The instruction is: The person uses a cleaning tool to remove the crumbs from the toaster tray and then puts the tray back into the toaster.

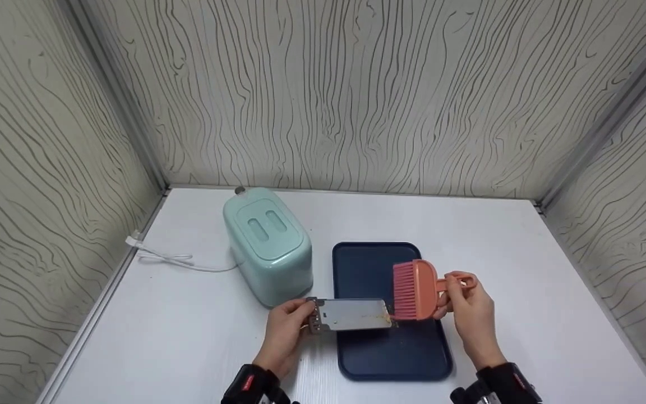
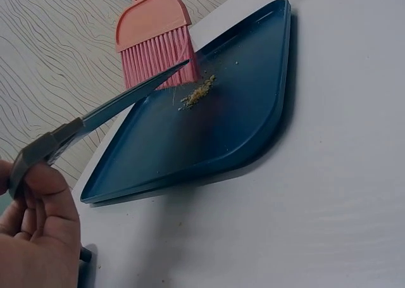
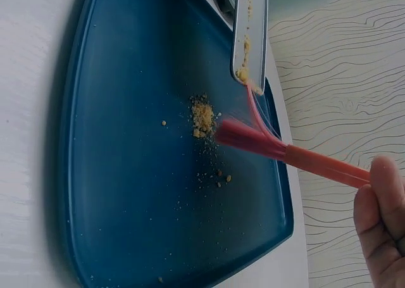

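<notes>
1. Pinching the dark end of a flat, silver-grey metal tray (image 1: 355,314), the left hand (image 1: 285,335) suspends it over a dark blue, round-cornered, plastic-looking tray (image 1: 393,359), its free end right of those fingertips.
2. The right hand (image 1: 473,315) pinches, thumb against fingers, the slim handle of a coral plastic brush (image 1: 425,289); left of that grip, pink bristles (image 1: 405,293) touch the metal tray's crumb-dusted end.
3. Looking thin, light and rigid, the metal tray is probably slick-faced; the dark end under the left fingers seems the surest hold.
4. The brush appears light, stiff at the handle, soft beyond the fingers; loose yellowish crumbs (image 3: 202,117) near the bristles should scatter easily.
</notes>
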Demonstrator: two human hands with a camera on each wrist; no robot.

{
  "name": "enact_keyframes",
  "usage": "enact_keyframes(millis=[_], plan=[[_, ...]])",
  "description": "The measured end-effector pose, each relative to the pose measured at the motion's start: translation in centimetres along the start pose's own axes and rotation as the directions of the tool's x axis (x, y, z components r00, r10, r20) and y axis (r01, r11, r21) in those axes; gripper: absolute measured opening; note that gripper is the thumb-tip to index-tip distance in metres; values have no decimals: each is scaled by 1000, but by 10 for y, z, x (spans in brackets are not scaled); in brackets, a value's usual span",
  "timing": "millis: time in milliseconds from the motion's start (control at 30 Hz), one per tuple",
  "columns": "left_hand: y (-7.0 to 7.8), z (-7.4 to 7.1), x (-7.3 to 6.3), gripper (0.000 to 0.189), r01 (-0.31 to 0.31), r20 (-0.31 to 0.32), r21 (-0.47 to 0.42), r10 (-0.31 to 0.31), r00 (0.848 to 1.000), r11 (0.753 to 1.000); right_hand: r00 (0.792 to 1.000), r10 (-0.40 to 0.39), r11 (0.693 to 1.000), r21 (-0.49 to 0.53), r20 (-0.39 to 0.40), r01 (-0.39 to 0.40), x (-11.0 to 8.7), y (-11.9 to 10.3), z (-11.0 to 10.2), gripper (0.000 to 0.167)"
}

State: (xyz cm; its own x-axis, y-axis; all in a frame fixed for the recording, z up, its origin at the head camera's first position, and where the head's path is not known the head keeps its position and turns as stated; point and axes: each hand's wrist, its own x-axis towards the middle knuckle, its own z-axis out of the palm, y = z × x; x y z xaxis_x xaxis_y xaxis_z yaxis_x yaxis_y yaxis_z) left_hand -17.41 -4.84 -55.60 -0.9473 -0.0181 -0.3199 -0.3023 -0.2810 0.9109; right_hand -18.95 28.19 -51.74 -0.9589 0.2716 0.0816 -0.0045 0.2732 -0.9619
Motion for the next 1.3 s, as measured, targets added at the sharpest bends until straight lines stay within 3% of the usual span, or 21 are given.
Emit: enact_keyframes(millis=[267,700,1100,1300], plan=[[1,1,-1,33,11,-13,-4,-11,1000,1000,998,-44,999,-33,-44,43,0,-5,0,33],[1,3,-2,31,32,-15,-15,-32,999,999,993,-83,997,-3,-80,83,-2,-16,4,32],[-2,5,-1,31,18,9,-34,-18,1000,999,989,-130,965,222,-72,142,-7,-41,14,29],[-2,6,-2,31,21,2,-26,-21,1000,999,985,-169,946,274,-35,172,-10,-51,21,33]])
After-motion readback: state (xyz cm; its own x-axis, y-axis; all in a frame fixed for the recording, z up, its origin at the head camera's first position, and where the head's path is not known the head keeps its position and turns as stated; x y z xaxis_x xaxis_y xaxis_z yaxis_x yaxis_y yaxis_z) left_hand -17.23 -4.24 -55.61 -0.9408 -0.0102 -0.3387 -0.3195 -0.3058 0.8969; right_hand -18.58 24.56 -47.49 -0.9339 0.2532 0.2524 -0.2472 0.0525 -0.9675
